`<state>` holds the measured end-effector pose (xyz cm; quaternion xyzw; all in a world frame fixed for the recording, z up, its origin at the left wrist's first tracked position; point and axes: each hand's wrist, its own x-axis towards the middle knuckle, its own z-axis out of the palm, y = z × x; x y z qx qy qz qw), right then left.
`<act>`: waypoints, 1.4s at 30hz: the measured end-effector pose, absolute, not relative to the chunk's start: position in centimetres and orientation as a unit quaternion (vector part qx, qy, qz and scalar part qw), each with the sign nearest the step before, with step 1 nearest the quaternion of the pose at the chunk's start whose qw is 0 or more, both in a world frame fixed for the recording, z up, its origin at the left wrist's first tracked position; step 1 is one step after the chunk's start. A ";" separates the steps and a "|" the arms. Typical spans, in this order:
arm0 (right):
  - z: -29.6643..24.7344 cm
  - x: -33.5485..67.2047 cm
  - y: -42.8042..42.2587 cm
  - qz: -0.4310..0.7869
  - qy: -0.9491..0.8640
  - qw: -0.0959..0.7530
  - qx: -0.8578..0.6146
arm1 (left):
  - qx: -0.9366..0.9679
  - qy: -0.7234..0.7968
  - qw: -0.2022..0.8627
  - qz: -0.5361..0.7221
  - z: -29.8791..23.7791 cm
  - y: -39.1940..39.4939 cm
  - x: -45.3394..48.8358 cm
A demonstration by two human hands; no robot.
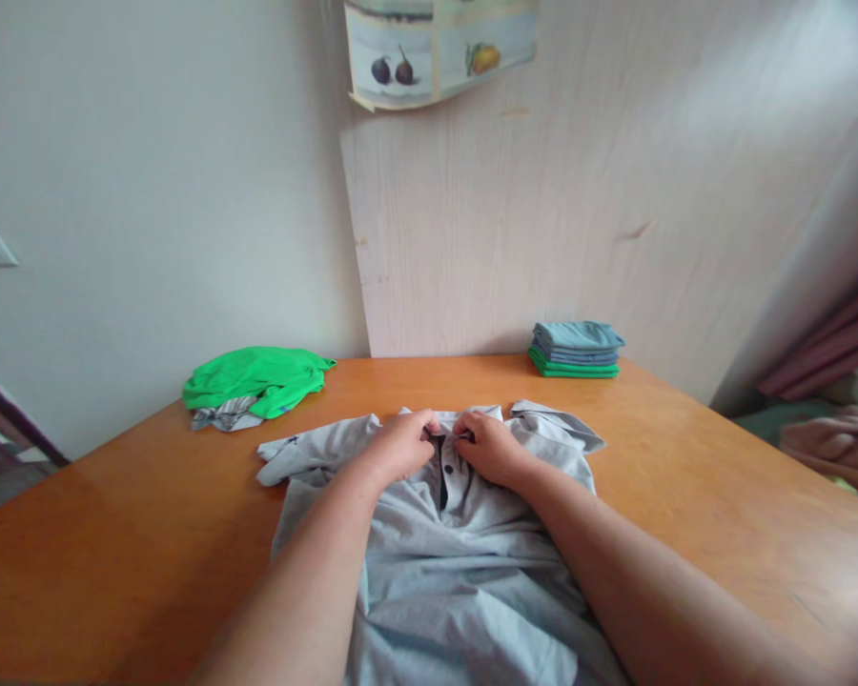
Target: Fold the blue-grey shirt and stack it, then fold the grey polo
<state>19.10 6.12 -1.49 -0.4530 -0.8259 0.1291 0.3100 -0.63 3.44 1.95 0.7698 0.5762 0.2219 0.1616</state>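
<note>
- Pale grey cotton polo shirt: lies front-up on the orange-brown wooden tabletop, collar toward the wall, body running back to the near edge; sleeves and body are rumpled and spread, no fold made yet.
- Left hand: rests at the collar, its grip pinching the left edge of the shirt's dark-lined placket.
- Right hand: touching the left hand's fingertips, its grip pinching the opposite placket edge just under the collar.
- Placket: open below the hands, one dark button showing; by my reading the top fastening is in hand, the lower part left undone.
- Bright green crumpled garment: heaped at the far left of the tabletop over a grey striped cloth; unfolded.
- Folded stack of blue-grey and green garments: far right, against the pale wood panel; well apart from the hands.
</note>
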 end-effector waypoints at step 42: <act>-1.0 19.0 5.7 0.151 -0.818 0.333 -0.444 | 0.736 0.609 0.164 0.247 -0.6 5.4 1.3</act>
